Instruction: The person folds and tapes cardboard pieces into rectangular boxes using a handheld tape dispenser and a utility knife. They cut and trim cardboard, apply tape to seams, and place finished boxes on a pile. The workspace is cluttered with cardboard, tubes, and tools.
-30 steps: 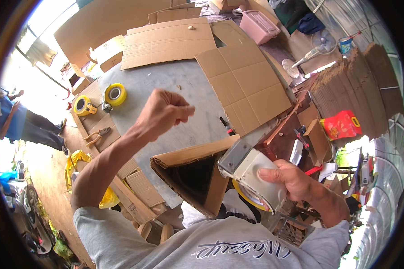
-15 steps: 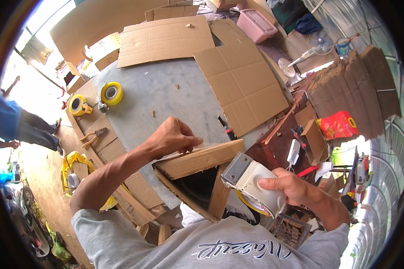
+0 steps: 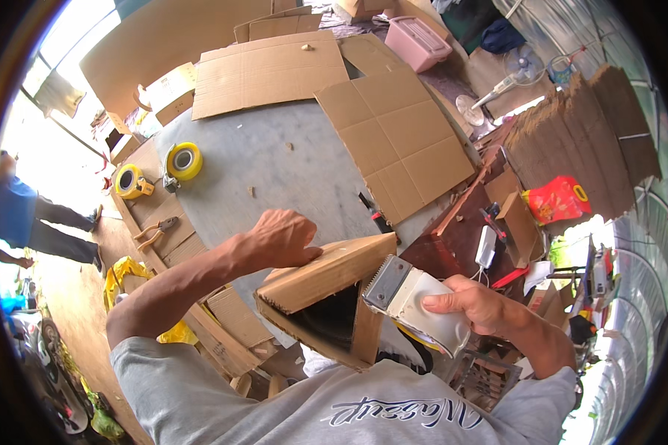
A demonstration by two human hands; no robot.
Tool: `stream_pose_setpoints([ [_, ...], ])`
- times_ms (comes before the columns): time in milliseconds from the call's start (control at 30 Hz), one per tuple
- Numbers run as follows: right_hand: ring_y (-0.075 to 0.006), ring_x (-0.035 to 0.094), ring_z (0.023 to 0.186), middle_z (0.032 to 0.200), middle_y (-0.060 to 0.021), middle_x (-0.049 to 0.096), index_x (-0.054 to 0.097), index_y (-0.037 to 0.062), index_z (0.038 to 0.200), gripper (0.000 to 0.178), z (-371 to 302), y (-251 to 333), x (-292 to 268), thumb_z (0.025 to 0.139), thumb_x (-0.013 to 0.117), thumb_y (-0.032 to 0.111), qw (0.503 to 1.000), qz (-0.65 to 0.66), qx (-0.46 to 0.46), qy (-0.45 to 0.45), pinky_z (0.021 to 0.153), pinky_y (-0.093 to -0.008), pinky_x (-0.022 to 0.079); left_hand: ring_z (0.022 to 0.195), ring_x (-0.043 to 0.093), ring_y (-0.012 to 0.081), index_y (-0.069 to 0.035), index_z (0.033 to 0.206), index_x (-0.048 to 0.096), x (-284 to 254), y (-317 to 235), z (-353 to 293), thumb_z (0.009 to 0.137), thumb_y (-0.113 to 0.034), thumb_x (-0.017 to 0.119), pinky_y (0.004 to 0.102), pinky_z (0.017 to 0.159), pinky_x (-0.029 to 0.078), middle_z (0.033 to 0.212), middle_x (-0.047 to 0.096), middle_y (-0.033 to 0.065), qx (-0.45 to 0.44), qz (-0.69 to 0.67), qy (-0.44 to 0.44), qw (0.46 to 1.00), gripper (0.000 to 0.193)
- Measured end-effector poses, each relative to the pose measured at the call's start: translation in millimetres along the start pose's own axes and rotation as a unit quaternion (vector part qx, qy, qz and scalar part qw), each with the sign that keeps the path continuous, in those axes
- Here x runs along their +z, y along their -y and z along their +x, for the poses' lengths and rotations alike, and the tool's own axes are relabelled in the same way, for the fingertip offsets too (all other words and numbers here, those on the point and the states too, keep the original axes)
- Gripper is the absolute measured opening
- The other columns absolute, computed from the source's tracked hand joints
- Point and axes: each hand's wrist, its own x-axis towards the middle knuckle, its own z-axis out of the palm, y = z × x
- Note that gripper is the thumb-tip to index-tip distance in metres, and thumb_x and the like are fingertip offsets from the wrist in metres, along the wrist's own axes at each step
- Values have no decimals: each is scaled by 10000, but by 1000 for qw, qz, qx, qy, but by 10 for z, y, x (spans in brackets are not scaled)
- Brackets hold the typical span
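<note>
Left hand (image 3: 285, 239), curled, lowered onto folded cardboard (image 3: 334, 271); right hand (image 3: 476, 305) grips tape dispenser (image 3: 417, 300).

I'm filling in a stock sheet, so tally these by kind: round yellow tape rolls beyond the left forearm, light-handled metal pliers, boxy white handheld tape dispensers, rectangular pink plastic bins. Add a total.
Round yellow tape rolls: 2
Light-handled metal pliers: 1
Boxy white handheld tape dispenser: 1
Rectangular pink plastic bin: 1
Total: 5

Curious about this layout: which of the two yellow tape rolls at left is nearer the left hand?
The roll on the grey tabletop is nearer the left hand; the other roll sits farther left, on a brown surface.
</note>
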Motion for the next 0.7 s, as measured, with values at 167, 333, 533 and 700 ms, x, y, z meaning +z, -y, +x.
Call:
stream_pose_setpoints([
  [167,-219,703,884,1054,-159,696,621,-75,1212,531,23,-16,-92,954,667,387,1000,2,-6,7,751,-332,569,1157,653,218,-28,1261,641,-213,30,-120,933,-145,673,405,1006,509,1232,687,152,91,-369,-82,922,349],
  [333,-222,698,930,1090,-153,690,589,-70,1263,561,82,-116,-68,963,646,401,998,7,-44,44,793,-351,569,1056,693,279,-50,1400,526,-354,-560,-459,777,-341,797,376,897,538,1099,715,204,95,-205,67,972,739],
  [533,-236,682,1006,1160,-162,675,561,-58,1307,541,175,-135,-183,992,595,381,990,-11,-87,107,858,-384,561,1079,674,319,-41,1349,572,-655,-1075,-575,829,-349,771,415,958,505,1111,712,211,-125,32,110,986,637],
  [700,-229,699,912,1094,-170,686,592,-45,1263,510,313,-324,-265,996,589,389,982,18,-148,113,760,-368,590,1435,345,458,149,1449,347,-145,-1931,-1248,714,-573,806,571,1182,241,1488,384,361,-93,174,-266,944,1127],
])
